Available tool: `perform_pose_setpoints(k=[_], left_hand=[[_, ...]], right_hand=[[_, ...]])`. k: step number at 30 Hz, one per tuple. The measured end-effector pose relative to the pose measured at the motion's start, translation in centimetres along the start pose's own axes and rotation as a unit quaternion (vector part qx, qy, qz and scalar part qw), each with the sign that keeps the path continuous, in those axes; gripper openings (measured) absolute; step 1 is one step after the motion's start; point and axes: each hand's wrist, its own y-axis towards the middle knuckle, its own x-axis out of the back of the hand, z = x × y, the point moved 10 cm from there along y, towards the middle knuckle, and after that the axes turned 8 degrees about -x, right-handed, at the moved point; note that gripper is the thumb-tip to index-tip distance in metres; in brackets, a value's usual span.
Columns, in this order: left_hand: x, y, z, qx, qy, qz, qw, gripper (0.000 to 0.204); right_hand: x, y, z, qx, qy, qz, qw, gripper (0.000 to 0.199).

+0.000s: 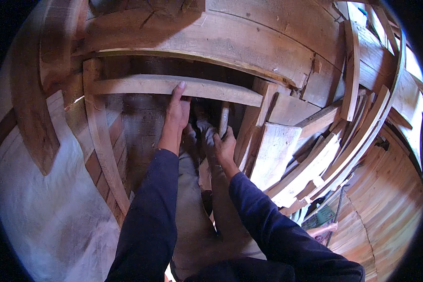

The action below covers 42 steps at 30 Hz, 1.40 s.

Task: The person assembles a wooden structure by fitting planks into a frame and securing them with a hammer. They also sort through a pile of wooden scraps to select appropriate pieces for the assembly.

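Observation:
A pale wooden crossbar [136,85] spans the opening between two timber uprights, the left upright [98,127] and the right upright [254,127]. My left hand [177,113] is closed on the middle of the crossbar, its thumb over the near face and its fingers hidden behind. My right hand [225,146] grips a light wooden handle [224,118] below the bar's right part. That handle stands nearly upright, and its top passes out of sight behind the bar, so the tool's kind does not show. Between my forearms are my legs [192,174] in grey-brown trousers.
Wide planks [249,40] form a wall above the opening. Stacked boards [310,174] lean at the right beside curved timbers. A whitish sheet [51,202] covers the left side, under a dark pointed beam [33,108]. Another person's arm [322,230] shows at the lower right.

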Motion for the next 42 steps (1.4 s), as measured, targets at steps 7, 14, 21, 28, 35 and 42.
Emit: perform_pose_setpoints(k=[7,14,21,28,35,42], left_hand=[[0.8,0.6,0.0,0.012,-0.028,0.007,1.000,0.064],[2.6,-2.6,-3.5,0.063,0.305,0.011,0.950,0.055],[11.0,4.2,-2.1,0.108,0.671,0.050,0.732,0.093],[12.0,6.8,-2.2,-0.016,0.691,0.105,0.715,0.090],[6.1,4.1,-4.8,0.016,0.681,0.096,0.725,0.088],[8.3,5.0,-3.5,0.079,0.684,0.126,0.714,0.080]], right_hand=[[0.0,1.3,-2.2,0.016,-0.020,0.048,0.999,0.038],[0.9,0.6,-2.3,-0.036,-0.030,0.109,0.993,0.035],[-0.6,1.7,-4.1,-0.013,-0.104,0.181,0.978,0.038],[-0.3,-4.5,1.6,-0.031,-0.102,0.255,0.961,0.026],[1.8,-6.5,3.7,-0.045,-0.110,0.266,0.957,0.027],[0.7,-5.7,6.5,0.124,-0.266,0.222,0.930,0.025]])
